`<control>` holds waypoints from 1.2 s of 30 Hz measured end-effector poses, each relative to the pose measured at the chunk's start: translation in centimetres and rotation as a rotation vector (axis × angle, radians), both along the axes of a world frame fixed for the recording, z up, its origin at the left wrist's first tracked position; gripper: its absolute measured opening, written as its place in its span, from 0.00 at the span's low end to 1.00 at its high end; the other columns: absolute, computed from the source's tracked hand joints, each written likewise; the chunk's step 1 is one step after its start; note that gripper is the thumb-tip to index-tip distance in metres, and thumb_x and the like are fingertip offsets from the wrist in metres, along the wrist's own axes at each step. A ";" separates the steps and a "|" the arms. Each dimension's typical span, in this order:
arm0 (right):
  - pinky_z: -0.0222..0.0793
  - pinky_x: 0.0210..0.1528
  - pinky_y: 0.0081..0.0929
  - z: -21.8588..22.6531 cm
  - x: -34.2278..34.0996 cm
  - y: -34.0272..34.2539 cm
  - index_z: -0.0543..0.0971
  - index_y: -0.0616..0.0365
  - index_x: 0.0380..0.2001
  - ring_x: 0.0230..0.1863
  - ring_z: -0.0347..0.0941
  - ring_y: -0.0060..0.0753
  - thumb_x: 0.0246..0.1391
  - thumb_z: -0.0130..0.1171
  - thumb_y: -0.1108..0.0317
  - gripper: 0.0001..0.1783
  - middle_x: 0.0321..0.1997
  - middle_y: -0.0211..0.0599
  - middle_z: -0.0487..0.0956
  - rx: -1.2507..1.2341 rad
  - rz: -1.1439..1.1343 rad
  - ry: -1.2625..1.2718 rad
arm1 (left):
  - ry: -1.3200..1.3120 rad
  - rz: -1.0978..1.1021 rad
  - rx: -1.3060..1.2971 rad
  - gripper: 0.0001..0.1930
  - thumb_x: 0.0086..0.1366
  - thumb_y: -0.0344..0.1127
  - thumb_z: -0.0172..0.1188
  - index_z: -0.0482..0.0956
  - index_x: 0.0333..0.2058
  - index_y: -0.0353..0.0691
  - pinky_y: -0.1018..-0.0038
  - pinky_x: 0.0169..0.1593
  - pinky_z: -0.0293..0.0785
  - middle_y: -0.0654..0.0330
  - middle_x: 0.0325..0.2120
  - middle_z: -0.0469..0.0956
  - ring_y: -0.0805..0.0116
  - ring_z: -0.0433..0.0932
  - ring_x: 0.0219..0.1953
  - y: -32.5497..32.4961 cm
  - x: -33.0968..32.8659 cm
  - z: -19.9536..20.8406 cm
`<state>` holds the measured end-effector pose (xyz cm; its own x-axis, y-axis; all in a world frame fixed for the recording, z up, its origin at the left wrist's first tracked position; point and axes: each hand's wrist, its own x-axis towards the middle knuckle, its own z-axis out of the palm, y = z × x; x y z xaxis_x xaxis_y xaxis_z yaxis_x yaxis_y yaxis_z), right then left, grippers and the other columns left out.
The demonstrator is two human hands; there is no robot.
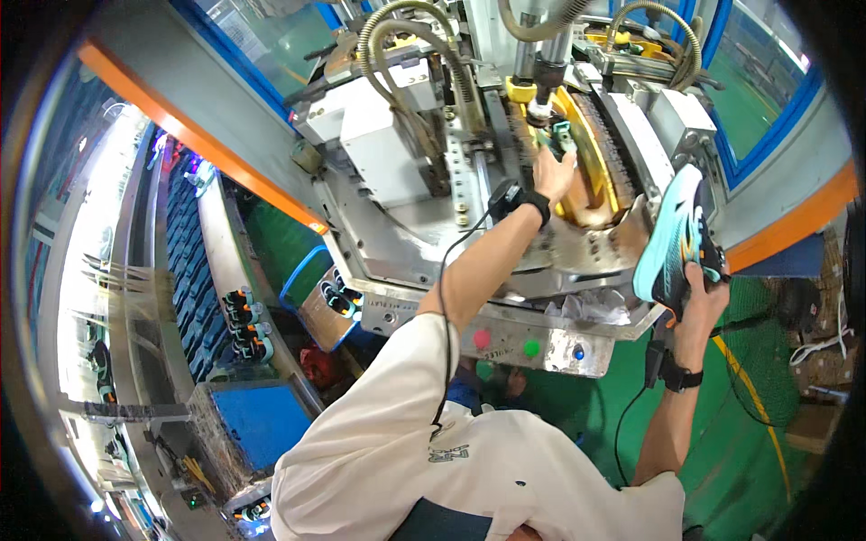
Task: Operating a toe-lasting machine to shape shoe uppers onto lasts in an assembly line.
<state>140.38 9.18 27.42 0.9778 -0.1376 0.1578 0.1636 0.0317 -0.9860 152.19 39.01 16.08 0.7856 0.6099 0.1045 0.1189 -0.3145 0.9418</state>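
My left hand (pixel 552 176) reaches into the machine's long yellow-walled cradle (pixel 591 149), under the vertical press rod (pixel 548 77). Its fingers are bent at a small dark green piece (pixel 561 137); what they grip is too small to make out. At the right, outside the cradle, my right hand (pixel 705 296) is closed round the ankle end of a sneaker (pixel 672 239) in turquoise, black and white. That sneaker is tilted, its toe pointing up and away from me. A dark strap with a cabled device is on each wrist.
Pink and green buttons (pixel 531 348) sit on the machine's front panel. Crumpled clear plastic (pixel 591 307) lies above them. Orange-edged frame posts (pixel 203 135) flank the opening. At the left, several shoes (pixel 246 326) stand beside a conveyor (pixel 194 270), and more lie on a small stool (pixel 323 316).
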 end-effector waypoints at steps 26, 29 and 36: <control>0.72 0.52 0.47 -13.0 20.1 43.2 0.70 0.66 0.45 0.48 0.76 0.58 0.48 0.59 0.58 0.26 0.45 0.60 0.78 -1.183 0.080 0.067 | 0.089 0.254 -0.548 0.24 0.61 0.28 0.57 0.67 0.56 0.30 0.79 0.50 0.68 0.62 0.41 0.76 0.75 0.73 0.43 15.2 -46.0 13.3; 0.74 0.48 0.47 -14.9 19.2 45.3 0.63 0.67 0.48 0.47 0.77 0.57 0.52 0.55 0.56 0.28 0.42 0.62 0.78 -1.215 0.063 0.013 | -0.177 0.492 -0.733 0.21 0.64 0.29 0.57 0.68 0.55 0.31 0.74 0.52 0.71 0.60 0.45 0.75 0.72 0.75 0.45 13.0 -51.0 13.9; 0.73 0.41 0.37 -4.4 4.6 38.0 0.77 0.60 0.44 0.40 0.78 0.47 0.59 0.53 0.65 0.14 0.36 0.48 0.81 -0.997 0.762 -0.602 | -0.398 0.816 -0.771 0.22 0.65 0.32 0.59 0.68 0.54 0.28 0.70 0.52 0.73 0.56 0.46 0.75 0.69 0.76 0.48 7.7 -55.3 9.3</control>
<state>144.96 47.16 22.99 0.5077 0.8108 0.2913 0.8266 -0.3630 -0.4301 96.93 46.70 25.37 0.1319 0.9234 -0.3605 -0.3220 0.3838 0.8654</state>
